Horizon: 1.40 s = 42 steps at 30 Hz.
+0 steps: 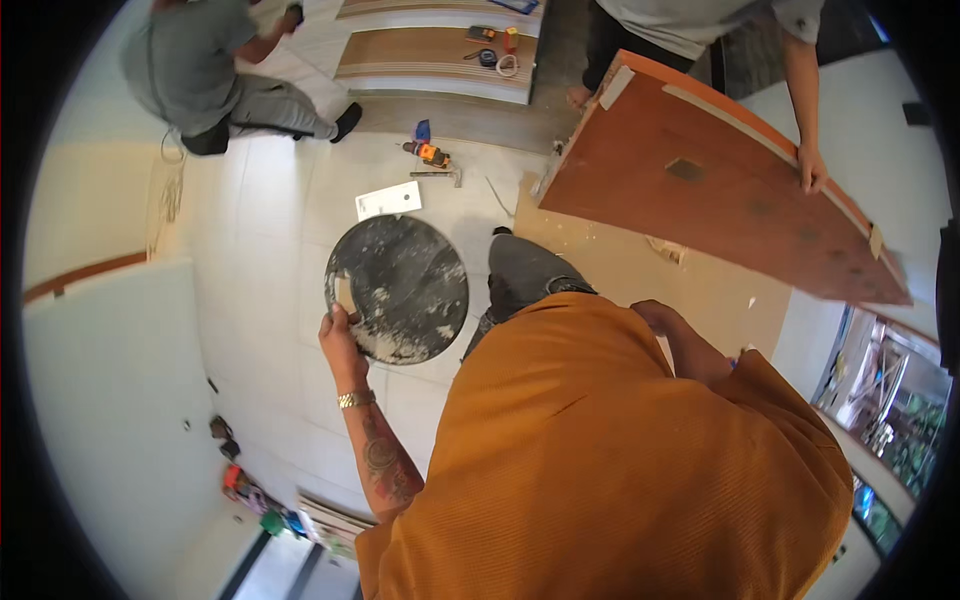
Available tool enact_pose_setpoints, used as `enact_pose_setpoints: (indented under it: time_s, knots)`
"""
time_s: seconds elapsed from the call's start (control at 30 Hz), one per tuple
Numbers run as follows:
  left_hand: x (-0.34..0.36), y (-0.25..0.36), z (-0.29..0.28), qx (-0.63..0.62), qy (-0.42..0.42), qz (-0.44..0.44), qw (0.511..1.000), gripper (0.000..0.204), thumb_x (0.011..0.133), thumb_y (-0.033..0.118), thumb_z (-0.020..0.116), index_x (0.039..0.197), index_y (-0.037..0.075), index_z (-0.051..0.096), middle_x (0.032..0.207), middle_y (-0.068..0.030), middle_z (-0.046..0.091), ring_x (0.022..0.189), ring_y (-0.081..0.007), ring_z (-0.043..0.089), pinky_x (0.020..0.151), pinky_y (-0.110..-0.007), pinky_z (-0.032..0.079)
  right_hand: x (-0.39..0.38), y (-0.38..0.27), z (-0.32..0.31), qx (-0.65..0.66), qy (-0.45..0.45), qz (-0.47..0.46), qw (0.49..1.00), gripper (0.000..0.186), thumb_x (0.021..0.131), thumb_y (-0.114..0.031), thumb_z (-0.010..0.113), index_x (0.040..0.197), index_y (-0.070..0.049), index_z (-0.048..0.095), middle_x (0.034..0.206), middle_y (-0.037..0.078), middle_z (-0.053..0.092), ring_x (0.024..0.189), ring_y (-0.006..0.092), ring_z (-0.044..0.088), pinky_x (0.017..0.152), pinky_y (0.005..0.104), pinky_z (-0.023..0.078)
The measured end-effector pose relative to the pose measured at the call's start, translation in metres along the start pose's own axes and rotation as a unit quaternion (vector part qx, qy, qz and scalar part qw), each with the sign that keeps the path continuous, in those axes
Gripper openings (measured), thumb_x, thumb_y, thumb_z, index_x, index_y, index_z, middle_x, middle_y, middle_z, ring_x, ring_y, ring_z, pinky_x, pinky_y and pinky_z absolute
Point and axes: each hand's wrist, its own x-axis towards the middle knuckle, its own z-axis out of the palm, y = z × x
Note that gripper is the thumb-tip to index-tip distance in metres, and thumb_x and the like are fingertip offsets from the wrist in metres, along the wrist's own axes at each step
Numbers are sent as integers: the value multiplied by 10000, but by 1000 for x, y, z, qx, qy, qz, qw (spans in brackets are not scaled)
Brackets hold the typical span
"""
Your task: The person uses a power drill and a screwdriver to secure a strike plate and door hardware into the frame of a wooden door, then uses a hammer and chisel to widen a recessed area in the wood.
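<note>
My left hand (342,335) is closed on the left edge of a round black tub (410,285), with the thumb lying over the rim. Whitish dried plaster speckles its dark surface, mostly along the lower edge. A small tan piece (345,292) shows right by my thumb; I cannot tell whether it is loose. On the other side, my right hand (655,315) is at my hip beside the orange-brown shirt. The shirt partly hides it, so its fingers are not clear.
At the upper right a person's hand (812,168) steadies a tilted reddish-brown door panel (710,180). Another person (190,70) sits at the upper left. An orange drill (430,153), a hammer (440,174) and a white box (389,200) lie beyond the tub. Brown sheeting (600,255) covers floor beneath the panel.
</note>
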Motion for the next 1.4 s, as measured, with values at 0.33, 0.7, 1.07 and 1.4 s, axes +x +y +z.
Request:
enact_pose_setpoints:
  time_s: [0.33, 0.7, 1.07, 1.4]
  knots:
    - [170, 120, 274, 126, -286, 78, 947, 351, 1043, 327, 565, 836, 48, 614, 746, -5, 571, 721, -109, 489, 717, -272, 415, -28, -147, 19, 260, 3, -91, 961, 596, 1006, -450, 459, 1465, -70, 474, 1452, 198, 511, 1244, 372, 563, 1038, 546, 449]
    - [333, 69, 486, 397, -490, 95, 770, 426, 995, 399, 622, 771, 38, 650, 678, -13, 599, 674, -96, 501, 679, -279, 397, 121, -237, 79, 254, -3, -109, 961, 842, 990, -570, 519, 1501, 73, 333, 1505, 212, 461, 1292, 300, 557, 1090, 372, 433]
    - [537, -170, 514, 539, -587, 21, 604, 604, 855, 560, 711, 792, -41, 707, 666, -143, 649, 677, -229, 635, 683, -381, 485, 221, -284, 303, 410, 222, 15, 885, 795, 1038, -565, 414, 1528, 48, 295, 1475, 249, 466, 1345, 334, 481, 1108, 400, 401]
    - [580, -297, 552, 626, -633, 10, 456, 652, 862, 668, 606, 926, 35, 750, 963, -208, 712, 964, -366, 676, 845, -438, 498, 271, -255, 297, 420, 226, 43, 878, 713, 1068, -520, 336, 1507, 42, 340, 1474, 231, 471, 1343, 313, 481, 1099, 401, 411]
